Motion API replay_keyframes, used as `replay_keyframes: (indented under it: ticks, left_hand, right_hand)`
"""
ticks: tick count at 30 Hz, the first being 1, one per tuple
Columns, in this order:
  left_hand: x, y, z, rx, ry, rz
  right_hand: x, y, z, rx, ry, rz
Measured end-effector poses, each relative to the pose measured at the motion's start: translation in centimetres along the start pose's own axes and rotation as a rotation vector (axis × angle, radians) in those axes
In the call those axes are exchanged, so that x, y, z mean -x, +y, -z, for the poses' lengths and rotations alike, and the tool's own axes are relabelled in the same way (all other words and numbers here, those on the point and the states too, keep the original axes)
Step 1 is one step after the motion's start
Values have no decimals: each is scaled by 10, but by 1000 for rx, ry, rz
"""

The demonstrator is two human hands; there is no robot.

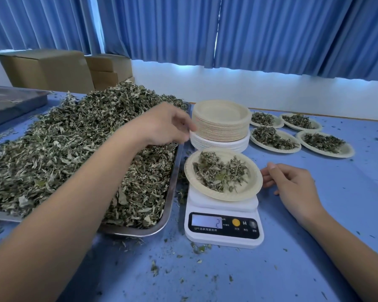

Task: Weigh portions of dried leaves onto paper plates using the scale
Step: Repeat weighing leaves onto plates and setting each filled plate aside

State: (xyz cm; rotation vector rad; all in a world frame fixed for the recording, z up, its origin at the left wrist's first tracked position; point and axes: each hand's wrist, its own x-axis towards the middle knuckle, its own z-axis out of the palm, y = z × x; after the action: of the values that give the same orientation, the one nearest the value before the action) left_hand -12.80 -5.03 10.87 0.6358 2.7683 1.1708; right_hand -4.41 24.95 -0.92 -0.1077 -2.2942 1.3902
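A white digital scale (224, 227) stands in the middle of the blue table, and its display reads 2. A paper plate (252, 188) with a small heap of dried leaves (219, 172) sits tilted on the scale. My right hand (292, 184) is beside the plate's right rim with its fingertips at the edge and nothing held. My left hand (162, 125) hovers over the metal tray (172, 192) piled with dried leaves (74, 149). Its fingers are loosely curled and a fingertip touches the side of the stack of empty plates (222, 118).
Several filled plates (275, 141) lie at the back right. A second grey tray (11, 101) and cardboard boxes (52, 70) stand at the back left. Leaf crumbs are scattered across the table. Blue curtains hang over a white wall behind.
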Motion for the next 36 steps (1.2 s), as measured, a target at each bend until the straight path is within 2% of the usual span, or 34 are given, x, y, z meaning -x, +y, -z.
replay_keyframes:
  ticks: [2, 5, 8, 12, 24, 28, 32, 36]
  left_hand:
    - [-3, -12, 7, -209, 49, 81]
    - [-5, -28, 6, -450, -45, 214]
    - [-7, -35, -4, -579, -157, 266]
    - [-11, -36, -21, -675, -244, 252]
    - [-5, -29, -15, -654, -150, 259]
    - [-5, -12, -18, -507, 14, 167]
    - [-1, 2, -45, -473, -123, 90]
    - [-2, 6, -65, -457, -93, 81]
  right_hand:
    - [0, -1, 0, -6, 3, 0]
    - [1, -2, 0, -8, 1, -3]
    - [2, -2, 1, -7, -5, -2]
    - [1, -2, 1, -12, -6, -3]
    - [3, -4, 2, -29, -16, -26]
    - [4, -8, 3, -68, -24, -59]
    - [8, -14, 1, -140, -64, -99]
    - [10, -18, 0, -171, -94, -163]
